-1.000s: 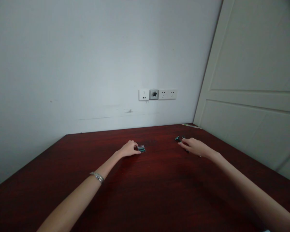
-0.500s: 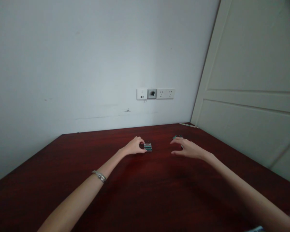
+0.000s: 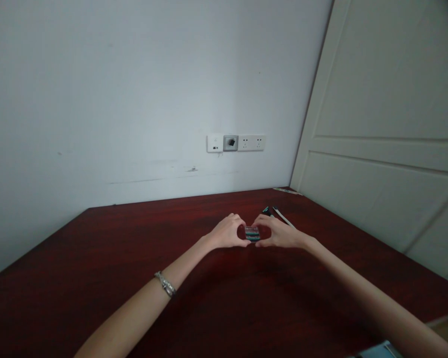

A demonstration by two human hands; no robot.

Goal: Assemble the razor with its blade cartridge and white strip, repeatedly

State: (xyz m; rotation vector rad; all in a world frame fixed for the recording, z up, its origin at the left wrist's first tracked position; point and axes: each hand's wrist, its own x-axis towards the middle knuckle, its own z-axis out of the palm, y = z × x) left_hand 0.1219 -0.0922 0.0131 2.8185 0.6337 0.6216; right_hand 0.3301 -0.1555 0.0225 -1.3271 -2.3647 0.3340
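A small clear box-like piece with dark and teal stripes (image 3: 252, 233) is between my two hands over the dark red table. My left hand (image 3: 227, 232) is closed on its left side, thumb at the near edge and fingers at the far edge. My right hand (image 3: 280, 233) grips the opposite side in the same way, thumb near and fingers far. What the striped piece is exactly, I cannot make out. Just behind my right hand lie a small black-and-teal item (image 3: 266, 211) and a thin white strip with a dark end (image 3: 283, 218), both partly hidden.
The reddish-brown table (image 3: 153, 223) meets a white wall that carries sockets and a switch panel (image 3: 236, 143). A flat, narrow strip (image 3: 288, 191) lies in the back corner by a pale panelled door (image 3: 381, 174). Something light blue (image 3: 379, 351) shows at the bottom right.
My left hand has moved right with the striped piece. My right hand has come in and closed on its other side, uncovering more of the items behind it.
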